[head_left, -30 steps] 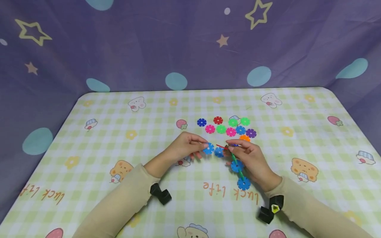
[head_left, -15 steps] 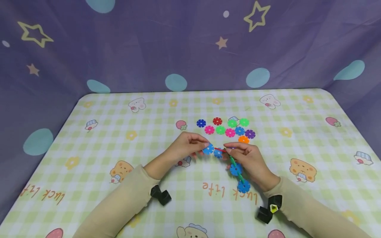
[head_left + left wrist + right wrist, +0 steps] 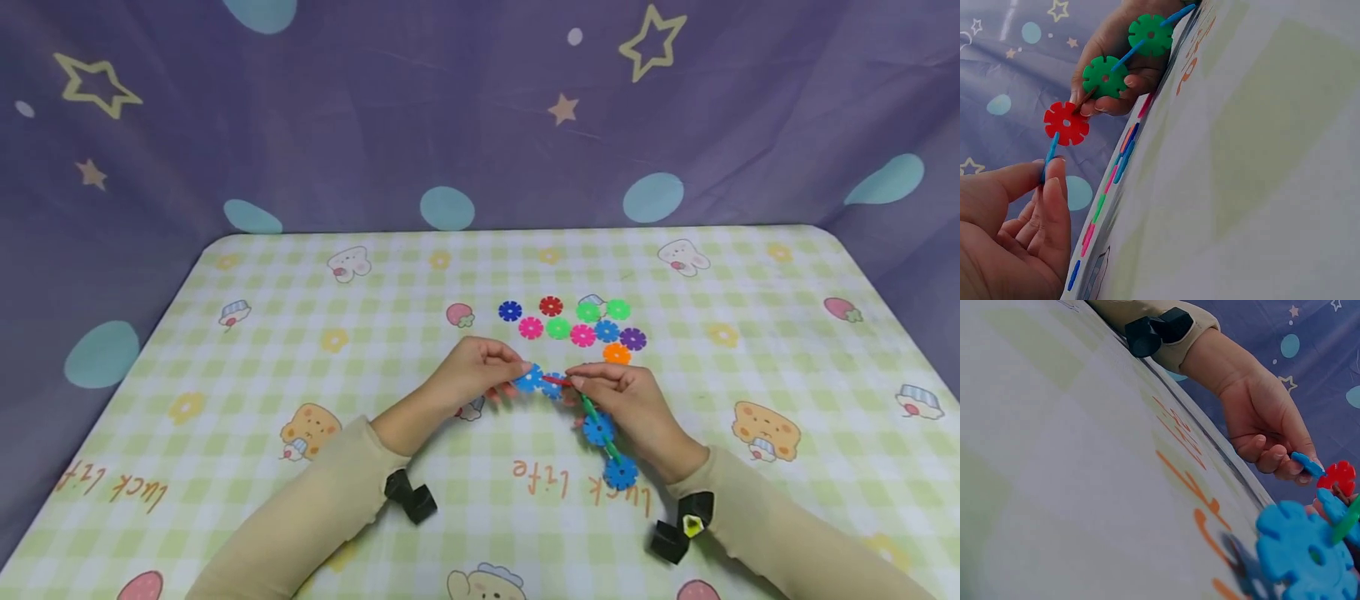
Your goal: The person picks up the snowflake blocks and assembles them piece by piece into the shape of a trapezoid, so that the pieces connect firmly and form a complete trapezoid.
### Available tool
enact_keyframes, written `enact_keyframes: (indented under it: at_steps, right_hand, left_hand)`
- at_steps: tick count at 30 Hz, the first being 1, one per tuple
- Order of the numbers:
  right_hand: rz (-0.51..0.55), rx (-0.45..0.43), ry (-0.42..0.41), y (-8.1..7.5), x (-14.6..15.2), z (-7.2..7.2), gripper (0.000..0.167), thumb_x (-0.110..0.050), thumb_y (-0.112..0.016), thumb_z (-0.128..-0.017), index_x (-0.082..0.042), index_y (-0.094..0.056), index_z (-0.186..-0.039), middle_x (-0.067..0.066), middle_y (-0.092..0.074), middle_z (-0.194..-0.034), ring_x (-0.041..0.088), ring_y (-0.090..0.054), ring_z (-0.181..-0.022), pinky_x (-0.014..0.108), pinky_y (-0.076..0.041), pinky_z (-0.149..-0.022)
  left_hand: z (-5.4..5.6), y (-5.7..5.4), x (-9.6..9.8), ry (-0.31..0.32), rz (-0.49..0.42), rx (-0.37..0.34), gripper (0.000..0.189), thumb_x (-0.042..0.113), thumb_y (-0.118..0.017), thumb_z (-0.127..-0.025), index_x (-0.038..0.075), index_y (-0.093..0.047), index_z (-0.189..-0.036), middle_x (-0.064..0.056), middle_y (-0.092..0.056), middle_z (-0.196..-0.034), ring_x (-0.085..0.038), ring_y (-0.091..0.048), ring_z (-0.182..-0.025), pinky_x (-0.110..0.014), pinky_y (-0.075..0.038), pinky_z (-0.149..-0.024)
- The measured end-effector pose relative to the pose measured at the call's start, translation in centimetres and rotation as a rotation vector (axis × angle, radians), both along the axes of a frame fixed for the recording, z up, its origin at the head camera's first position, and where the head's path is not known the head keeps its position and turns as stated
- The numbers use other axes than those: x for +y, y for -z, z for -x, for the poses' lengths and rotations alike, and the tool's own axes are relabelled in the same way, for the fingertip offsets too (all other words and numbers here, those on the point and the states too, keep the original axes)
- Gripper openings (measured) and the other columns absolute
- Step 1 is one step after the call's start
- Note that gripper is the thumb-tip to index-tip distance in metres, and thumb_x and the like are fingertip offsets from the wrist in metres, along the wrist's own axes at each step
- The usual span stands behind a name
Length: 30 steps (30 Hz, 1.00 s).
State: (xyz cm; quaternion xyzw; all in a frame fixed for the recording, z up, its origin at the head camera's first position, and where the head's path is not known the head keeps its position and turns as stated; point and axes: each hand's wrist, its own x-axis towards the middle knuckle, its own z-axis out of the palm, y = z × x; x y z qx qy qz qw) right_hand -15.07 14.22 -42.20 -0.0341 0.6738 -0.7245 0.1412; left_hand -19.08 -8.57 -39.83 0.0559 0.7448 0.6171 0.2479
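Observation:
My left hand (image 3: 480, 371) pinches a blue notched disc (image 3: 531, 377) between thumb and fingers. My right hand (image 3: 626, 396) pinches a chain of slotted discs near its brown disc (image 3: 1086, 99). A red disc (image 3: 1066, 124) forms the chain's free end and meets the edge of the left hand's blue disc; whether their slots interlock I cannot tell. Beyond the brown disc come a green disc (image 3: 1105, 77), a blue one seen edge-on (image 3: 1127, 56), a second green disc (image 3: 1150, 35) and a last blue disc (image 3: 621, 472), which hangs toward the front.
Another blue disc (image 3: 553, 387) shows behind the red one. Loose discs lie behind the hands, among them a dark blue disc (image 3: 510, 311), an orange disc (image 3: 617, 354) and a purple disc (image 3: 633, 339). A checked cloth (image 3: 225, 367) covers the table; a purple curtain (image 3: 480, 108) hangs behind.
The red disc and the left hand's blue disc have come together from a small gap. My right hand has moved slightly down, and the chain's hanging end has dropped a little.

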Motion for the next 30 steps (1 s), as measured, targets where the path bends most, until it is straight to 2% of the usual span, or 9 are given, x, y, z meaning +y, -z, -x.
enact_keyframes:
  at_steps: [8,13,21,25,30]
  right_hand:
    - [0.026,-0.028,0.025,-0.11,-0.05,0.07,0.037,-0.011,-0.06,-0.093,0.017,-0.056,-0.116,-0.001,-0.073,-0.086,0.011,-0.067,-0.073,0.026,-0.055,-0.061]
    - [0.046,-0.027,0.037,-0.12,-0.12,0.1,0.038,-0.009,-0.059,-0.092,0.02,-0.054,-0.115,-0.001,-0.072,-0.081,0.01,-0.066,-0.069,0.024,-0.054,-0.059]
    - [0.076,-0.031,0.047,0.02,-0.17,0.22,0.025,-0.008,-0.06,-0.092,0.01,-0.064,-0.108,-0.001,-0.072,-0.08,0.011,-0.064,-0.061,0.024,-0.053,-0.055]
    - [0.109,-0.032,0.021,0.01,-0.06,0.26,0.029,-0.007,-0.057,-0.093,0.013,-0.057,-0.115,0.0,-0.072,-0.081,0.012,-0.067,-0.067,0.023,-0.053,-0.057]
    - [0.114,0.0,-0.013,0.02,0.18,0.22,0.032,-0.006,-0.056,-0.094,0.014,-0.054,-0.118,-0.001,-0.073,-0.088,0.012,-0.069,-0.075,0.022,-0.054,-0.066]
  left_hand:
    - [-0.08,-0.08,0.16,0.035,-0.004,0.007,0.022,0.02,-0.06,-0.094,-0.001,-0.059,-0.091,-0.005,-0.067,-0.063,-0.011,-0.061,-0.051,-0.023,-0.046,-0.045]
    - [-0.13,-0.11,0.23,0.043,-0.016,-0.009,0.02,0.019,-0.058,-0.094,-0.001,-0.058,-0.093,-0.004,-0.066,-0.062,-0.011,-0.061,-0.051,-0.023,-0.045,-0.044]
    - [-0.19,-0.25,0.14,0.071,-0.059,-0.077,0.019,0.012,-0.063,-0.09,-0.006,-0.063,-0.095,-0.003,-0.068,-0.069,-0.009,-0.062,-0.056,-0.022,-0.047,-0.047]
    - [-0.14,-0.14,0.07,0.064,-0.06,-0.101,0.018,0.012,-0.064,-0.089,-0.006,-0.065,-0.092,-0.006,-0.07,-0.072,-0.009,-0.063,-0.057,-0.022,-0.047,-0.047]
    - [-0.03,-0.01,0.01,0.044,-0.051,-0.08,0.018,0.014,-0.065,-0.089,-0.004,-0.068,-0.089,-0.011,-0.071,-0.076,-0.009,-0.062,-0.056,-0.022,-0.046,-0.046]
